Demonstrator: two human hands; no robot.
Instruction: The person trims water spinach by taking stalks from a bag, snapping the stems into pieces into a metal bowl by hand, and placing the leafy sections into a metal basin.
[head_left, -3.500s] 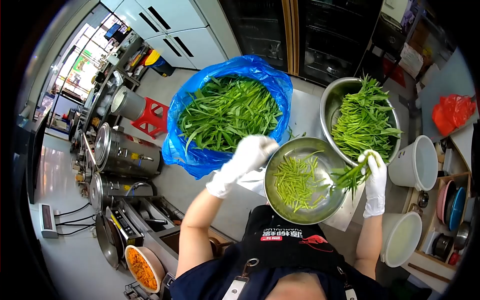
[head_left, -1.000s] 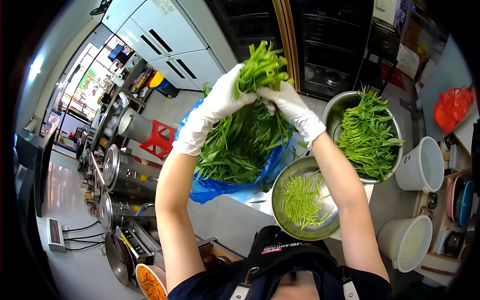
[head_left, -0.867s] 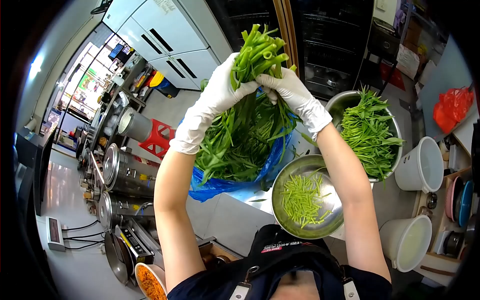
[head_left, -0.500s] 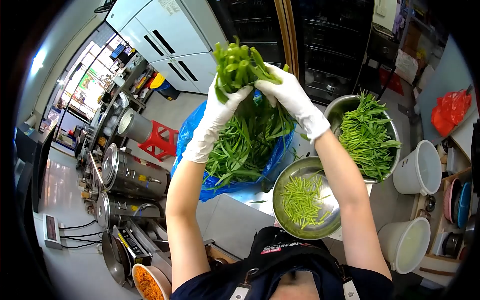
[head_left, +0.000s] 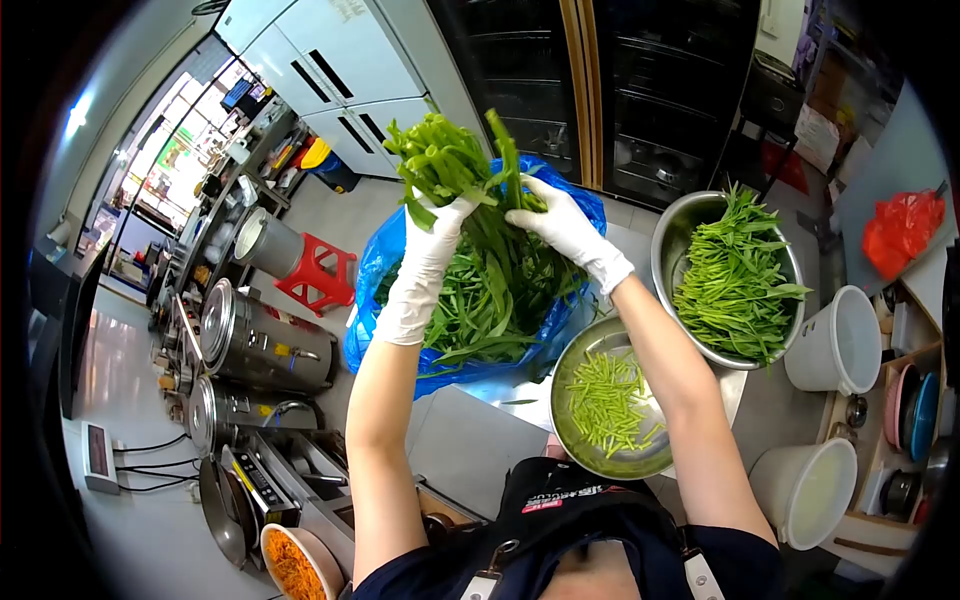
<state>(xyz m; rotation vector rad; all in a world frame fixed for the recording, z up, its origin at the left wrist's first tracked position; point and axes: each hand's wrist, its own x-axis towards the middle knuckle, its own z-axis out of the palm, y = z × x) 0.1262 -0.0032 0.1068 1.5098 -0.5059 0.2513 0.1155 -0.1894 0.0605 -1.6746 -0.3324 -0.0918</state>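
Note:
My left hand (head_left: 432,240), in a white glove, is closed around a bunch of water spinach (head_left: 440,160), its cut stem ends pointing up and away from me. My right hand (head_left: 560,225), gloved too, pinches a few stems (head_left: 508,155) standing apart at the bunch's right side. Long leaves hang from both hands over a blue plastic bag (head_left: 375,345) that holds more loose greens. Below my right forearm is a steel basin (head_left: 655,460) with short cut stem pieces (head_left: 605,400). Farther right, a larger steel bowl (head_left: 668,240) holds neatly laid water spinach (head_left: 735,280).
Two white buckets (head_left: 835,340) stand at the right, near shelves with pans. On the left are a red stool (head_left: 318,275), large steel pots (head_left: 265,335) and a bowl of shredded orange food (head_left: 295,565). Fridges (head_left: 345,70) line the back.
The bunch has come down and to the left with my left hand. My right hand has lowered and separated from the left, with a few stems drawn away from the bunch.

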